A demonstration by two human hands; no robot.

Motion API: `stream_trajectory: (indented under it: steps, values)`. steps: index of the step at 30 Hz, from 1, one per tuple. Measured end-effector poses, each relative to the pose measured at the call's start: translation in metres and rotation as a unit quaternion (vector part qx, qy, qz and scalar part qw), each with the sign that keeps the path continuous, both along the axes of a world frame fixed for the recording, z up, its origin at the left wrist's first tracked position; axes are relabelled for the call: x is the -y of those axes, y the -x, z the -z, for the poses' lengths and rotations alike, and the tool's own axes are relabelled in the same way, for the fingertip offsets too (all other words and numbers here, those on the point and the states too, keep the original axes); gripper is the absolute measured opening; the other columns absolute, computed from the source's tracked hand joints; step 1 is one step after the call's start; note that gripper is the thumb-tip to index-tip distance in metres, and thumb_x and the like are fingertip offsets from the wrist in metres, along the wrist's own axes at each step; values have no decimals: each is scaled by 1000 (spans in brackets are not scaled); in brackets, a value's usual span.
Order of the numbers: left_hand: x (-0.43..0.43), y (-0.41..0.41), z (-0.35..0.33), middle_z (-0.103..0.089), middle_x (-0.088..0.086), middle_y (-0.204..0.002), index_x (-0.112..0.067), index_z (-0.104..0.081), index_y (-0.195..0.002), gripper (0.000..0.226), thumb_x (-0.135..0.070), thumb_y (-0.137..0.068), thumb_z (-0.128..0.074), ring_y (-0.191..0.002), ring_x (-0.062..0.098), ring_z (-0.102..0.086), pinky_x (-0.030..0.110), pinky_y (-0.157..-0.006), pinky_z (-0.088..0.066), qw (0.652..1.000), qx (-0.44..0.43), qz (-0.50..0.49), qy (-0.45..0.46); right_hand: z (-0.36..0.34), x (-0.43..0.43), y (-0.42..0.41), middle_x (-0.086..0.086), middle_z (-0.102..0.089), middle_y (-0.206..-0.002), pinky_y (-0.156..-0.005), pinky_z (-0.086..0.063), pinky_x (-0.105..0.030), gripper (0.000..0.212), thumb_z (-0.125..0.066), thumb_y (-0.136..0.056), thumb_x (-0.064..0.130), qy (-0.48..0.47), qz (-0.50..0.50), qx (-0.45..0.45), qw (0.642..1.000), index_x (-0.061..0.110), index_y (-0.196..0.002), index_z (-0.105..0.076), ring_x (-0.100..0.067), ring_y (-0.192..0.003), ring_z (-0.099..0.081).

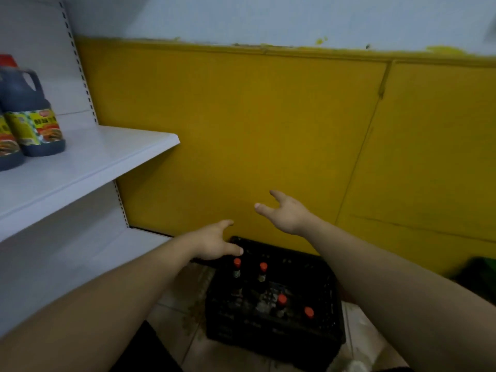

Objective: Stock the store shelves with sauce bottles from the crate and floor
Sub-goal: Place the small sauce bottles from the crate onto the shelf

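Left grip [212, 244] and right grip [285, 213] hang spread and empty above the 4 red-capped sauce bottles [263, 272] standing in the black crate [268, 331] on the floor [228, 355]; risk judged: a hurried cap-only grab could tip neighbouring bottles.

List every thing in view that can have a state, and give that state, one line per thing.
Crate: on the floor, open-topped, partly filled.
Bottles: four, upright in the crate, red caps on.
Left hand: open, holds nothing, over the crate's back rim.
Right hand: open, holds nothing, raised before the yellow wall.
Jugs: two, upright, side by side on the shelf.
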State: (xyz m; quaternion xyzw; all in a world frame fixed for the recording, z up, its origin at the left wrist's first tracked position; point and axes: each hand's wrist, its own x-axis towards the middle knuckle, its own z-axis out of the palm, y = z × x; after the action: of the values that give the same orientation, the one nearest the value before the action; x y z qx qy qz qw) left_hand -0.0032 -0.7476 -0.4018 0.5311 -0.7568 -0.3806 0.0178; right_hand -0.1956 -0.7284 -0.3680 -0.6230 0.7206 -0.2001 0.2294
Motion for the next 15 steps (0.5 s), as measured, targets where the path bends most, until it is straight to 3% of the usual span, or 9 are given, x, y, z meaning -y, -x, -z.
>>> stream_trajectory:
  steps: [5,10,15]
  values:
    - [27,50,72,-18,2,-158,-28,-8,-152,93,-47,-84,-67,-139,26,-31,36,-107,-37,995,23,37,-86,71,0,54,-7,-13,-162,-116,-26,-44,88,-46,-88,68,-86,35,9,996,21,-156,-14,-30,-147,-19]
    - [41,94,156,-16,1,-158,-27,-8,-153,91,-43,-85,-66,-140,25,-29,30,-104,-36,984,53,53,-163,147,3,96,-2,-9,-163,-115,-28,-40,85,-46,-93,61,-183,52,89,978,20,-156,-6,-27,-147,-19]
    - [60,117,246,-36,2,-150,-22,-21,-150,77,-36,-88,-64,-130,22,-42,31,-107,-38,976,76,67,-195,218,17,119,-9,-31,-155,-101,-41,-34,72,-52,-97,46,-238,48,113,963,14,-153,-19,-28,-133,-41]
